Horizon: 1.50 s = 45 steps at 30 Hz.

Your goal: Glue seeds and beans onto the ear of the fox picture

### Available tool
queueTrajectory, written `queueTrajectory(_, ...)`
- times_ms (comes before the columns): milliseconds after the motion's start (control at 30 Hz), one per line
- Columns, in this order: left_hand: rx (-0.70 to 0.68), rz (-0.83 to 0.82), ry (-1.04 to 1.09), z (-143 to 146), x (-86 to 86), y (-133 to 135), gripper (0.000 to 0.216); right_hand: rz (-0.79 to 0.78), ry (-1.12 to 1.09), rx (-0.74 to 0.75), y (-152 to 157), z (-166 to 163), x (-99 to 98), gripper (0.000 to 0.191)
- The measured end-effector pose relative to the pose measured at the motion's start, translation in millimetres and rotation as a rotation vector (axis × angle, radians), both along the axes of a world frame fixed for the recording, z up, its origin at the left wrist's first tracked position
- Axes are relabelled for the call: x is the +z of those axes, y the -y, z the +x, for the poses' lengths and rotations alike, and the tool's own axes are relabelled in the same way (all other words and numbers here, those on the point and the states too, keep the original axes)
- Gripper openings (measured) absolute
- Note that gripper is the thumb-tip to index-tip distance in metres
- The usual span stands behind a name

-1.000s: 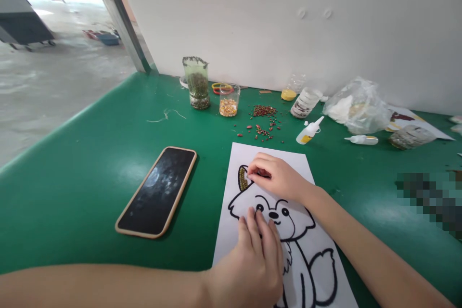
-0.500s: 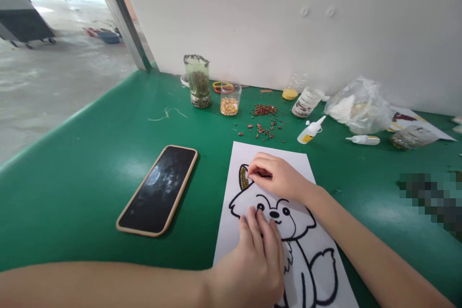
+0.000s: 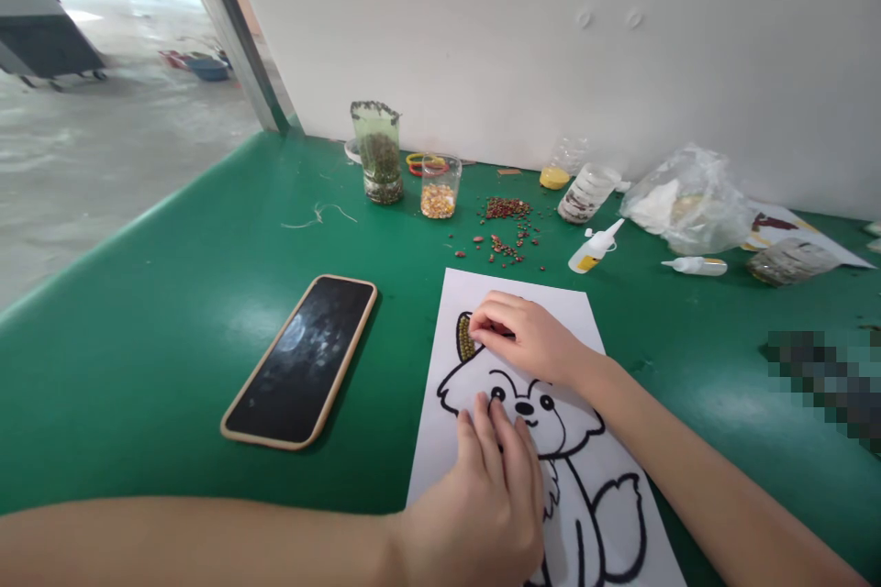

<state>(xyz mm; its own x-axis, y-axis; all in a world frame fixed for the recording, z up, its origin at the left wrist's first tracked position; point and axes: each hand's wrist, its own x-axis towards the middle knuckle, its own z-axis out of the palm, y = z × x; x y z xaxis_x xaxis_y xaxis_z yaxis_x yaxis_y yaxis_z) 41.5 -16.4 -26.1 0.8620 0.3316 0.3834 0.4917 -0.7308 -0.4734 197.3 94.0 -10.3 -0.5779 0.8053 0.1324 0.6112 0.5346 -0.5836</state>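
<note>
A white sheet of paper (image 3: 630,514) with a black outline drawing of a fox lies on the green table. My left hand (image 3: 482,495) rests flat on the sheet over the fox's lower face and body, fingers stretched out. At the fox's left ear, my right hand (image 3: 519,335) is pinched, its fingertips against the ear; whatever they hold is too small to make out. Small green beans (image 3: 466,339) fill much of that ear in packed rows. The other ear is mostly hidden behind my right hand.
A phone (image 3: 303,362) lies left of the paper. Behind it stand a green cup of seeds (image 3: 381,156) and a cup of corn kernels (image 3: 439,199). Loose red beans (image 3: 507,209), a glue bottle (image 3: 593,249), a smaller bottle (image 3: 696,266) and a plastic bag (image 3: 692,202) lie farther right.
My right hand's fingertips have shifted very slightly left along the ear. My left hand stays in place on the paper.
</note>
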Motion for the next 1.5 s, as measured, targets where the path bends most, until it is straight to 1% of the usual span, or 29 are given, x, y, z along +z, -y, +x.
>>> queueTrajectory(167,-0.008,0.004,-0.004,-1.7,0.5,-0.1,0.041,-0.001,-0.011,0.018,-1.1,0.8,-0.4,0.011)
queueTrajectory(400,-0.006,0.002,-0.014,-1.0,0.8,-0.6,0.042,0.040,0.018,0.060,1.3,1.4,0.0,0.015)
queueTrajectory(1000,-0.005,0.002,-0.017,-1.3,2.4,-0.9,0.042,0.034,0.018,0.065,0.8,2.7,-0.4,0.018)
queueTrajectory(1233,-0.007,-0.002,-0.013,-0.3,0.9,-0.5,0.042,0.030,-0.025,0.070,0.3,3.0,-1.2,0.017)
queueTrajectory(1300,-0.007,-0.009,-0.014,-0.5,0.5,0.0,0.042,0.052,-0.055,0.006,-3.2,8.0,-0.9,0.015)
queueTrajectory(1333,-0.008,-0.011,-0.014,-0.6,0.4,0.3,0.042,0.084,-0.065,-0.065,-6.0,12.2,-0.9,0.013)
queueTrajectory(1433,-0.008,-0.006,-0.014,-1.1,0.2,0.8,0.042,0.240,-0.052,-0.347,-18.2,31.3,-3.3,0.013)
queueTrajectory(1500,-0.007,0.001,-0.013,-1.3,0.2,0.8,0.042,0.308,0.003,-0.467,-27.1,45.8,-7.1,0.017)
